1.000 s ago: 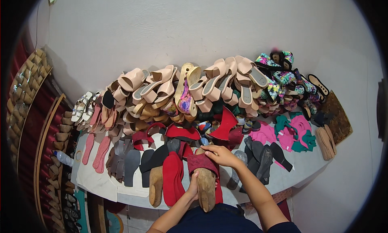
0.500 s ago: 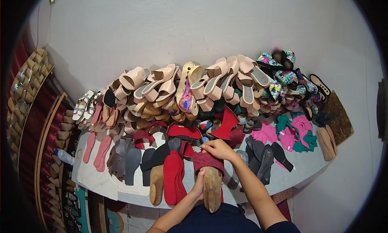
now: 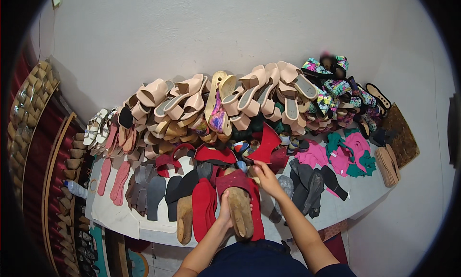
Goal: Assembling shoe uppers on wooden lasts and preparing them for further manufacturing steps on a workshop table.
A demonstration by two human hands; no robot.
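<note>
My left hand [image 3: 225,209] is wrapped round a wooden shoe last [image 3: 240,212], its fingertips showing on the far side. A dark red upper [image 3: 231,182] lies as a band across the last. My right hand [image 3: 268,180] is just beyond and right of the last, its fingers curled together near the lower tip of a bright red upper piece [image 3: 265,145]. What the right fingers hold, if anything, is too small to make out. Red soles [image 3: 203,212] lie left of the held last, with another red sole [image 3: 256,214] partly behind it. A second wooden last [image 3: 184,219] rests beside them.
Beige heeled sandals [image 3: 254,92] are piled along the wall, with patterned sandals [image 3: 336,90] at right. Grey-black soles [image 3: 307,190], pink and green pieces [image 3: 357,150] and tan soles [image 3: 387,166] lie on the white table [image 3: 120,222]. Racks of lasts [image 3: 29,104] stand left.
My left hand has moved the last slightly left and tilted it, uncovering a red sole behind it. My right hand has come off the upper's edge and moved right.
</note>
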